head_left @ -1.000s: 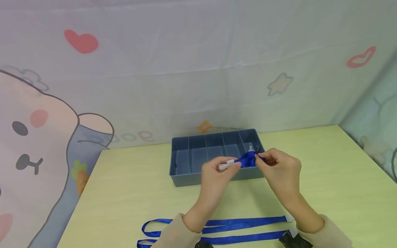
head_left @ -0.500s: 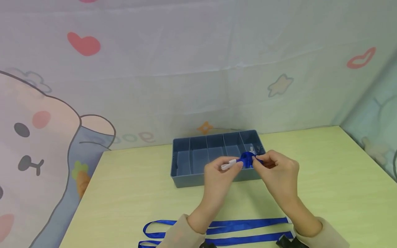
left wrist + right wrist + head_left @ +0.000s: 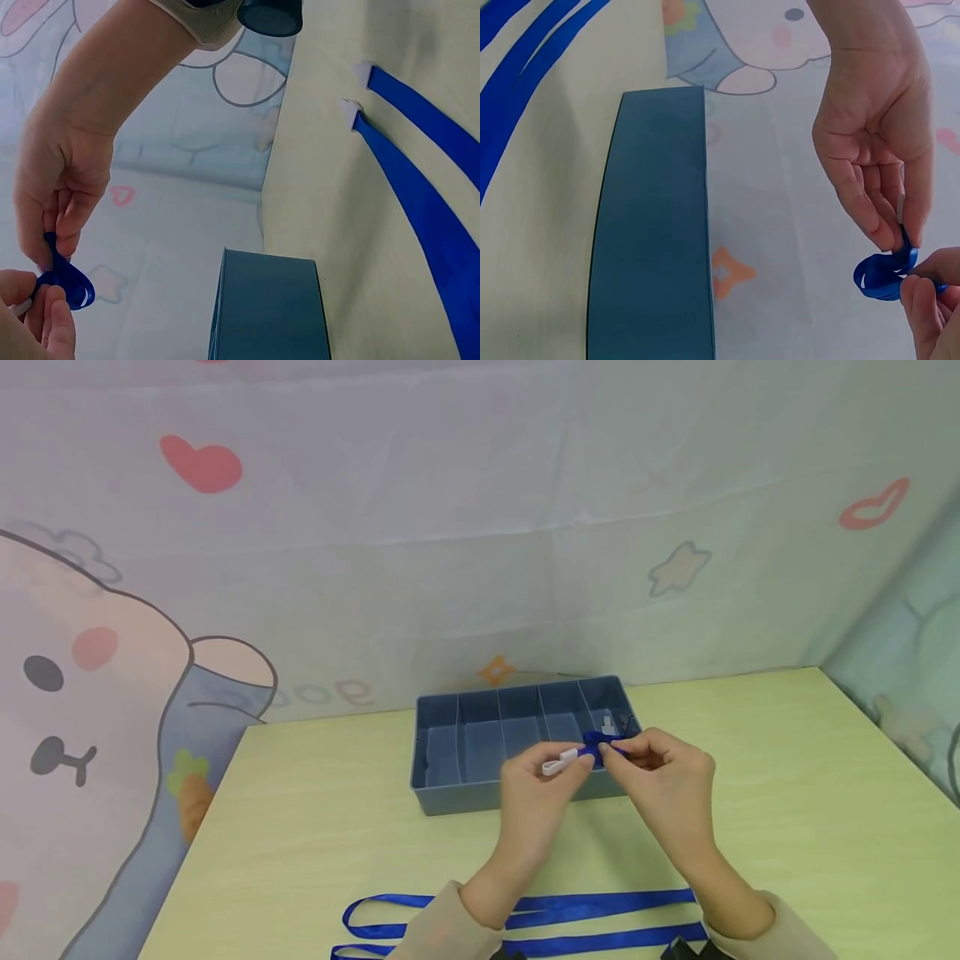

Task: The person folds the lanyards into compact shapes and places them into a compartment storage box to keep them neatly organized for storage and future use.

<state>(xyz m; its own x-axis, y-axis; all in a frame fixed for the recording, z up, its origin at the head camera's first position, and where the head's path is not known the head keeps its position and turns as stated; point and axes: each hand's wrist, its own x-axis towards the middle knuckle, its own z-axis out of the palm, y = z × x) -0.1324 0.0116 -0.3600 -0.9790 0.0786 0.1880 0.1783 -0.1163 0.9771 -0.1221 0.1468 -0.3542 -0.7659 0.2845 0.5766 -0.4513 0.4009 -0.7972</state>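
Observation:
Above the front right of the tray, both hands hold a folded blue lanyard (image 3: 594, 742). My left hand (image 3: 534, 789) pinches it near one end, between thumb and fingers, and a white clip (image 3: 558, 763) sticks out to the left of that thumb. My right hand (image 3: 670, 793) pinches the ribbon on the other side, fingertips close to the left hand's. In the right wrist view the ribbon (image 3: 881, 276) forms a small round coil between the two sets of fingertips. Part of the lanyard is hidden by the fingers.
A blue-grey tray (image 3: 459, 798) with several compartments stands at the back of the table (image 3: 315, 810). Its far-right compartment holds a small white piece (image 3: 607, 725) and something dark. Blue lanyards (image 3: 600, 906) lie stretched across the front, partly under the forearms. A printed curtain (image 3: 420, 527) hangs behind.
The hands have drawn closer together, the left shifting right and the right shifting left. The blue ribbon between them has gone from a spread bunch to a tighter, smaller coil.

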